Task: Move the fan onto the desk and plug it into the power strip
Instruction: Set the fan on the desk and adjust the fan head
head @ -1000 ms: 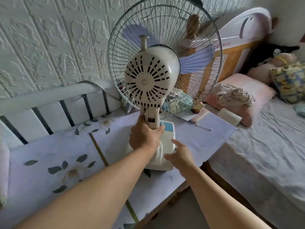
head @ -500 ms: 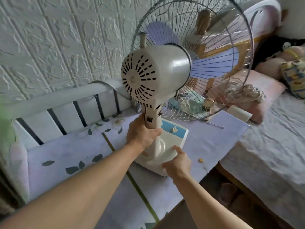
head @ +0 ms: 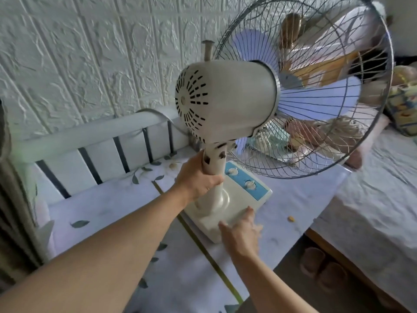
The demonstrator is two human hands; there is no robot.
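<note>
I see the fan (head: 225,105) standing upright on the desk (head: 117,199), its base flat on the leaf-patterned covering.

1. Left hand (head: 196,179): the fingers are curled round the fan's neck just below the motor housing, thumb on the near side. The grip is closed on the column.
2. Right hand (head: 241,233): the fingers are extended and nearly straight, lying on the near corner of the fan's base (head: 228,208). They press or rest on it; they do not wrap it.
3. Fan position relative to the fingers: the motor housing sits directly above the left fingers; the wire guard (head: 316,91) and pale blue blades extend up and away from them, toward the bed (head: 372,211). The blue control panel (head: 246,179) with its two knobs lies just beyond the left fingers and beyond the right fingertips, on the far part of the base.
4. Surroundings: a slatted white rail (head: 94,150) runs beyond the left hand along the desk's far edge, against the textured white wall (head: 79,53). A small orange scrap (head: 291,219) lies on the desk, past the right fingers. Slippers (head: 322,267) sit on the floor beside the right forearm, between desk and bed.

I cannot see a cord, plug or power strip.
</note>
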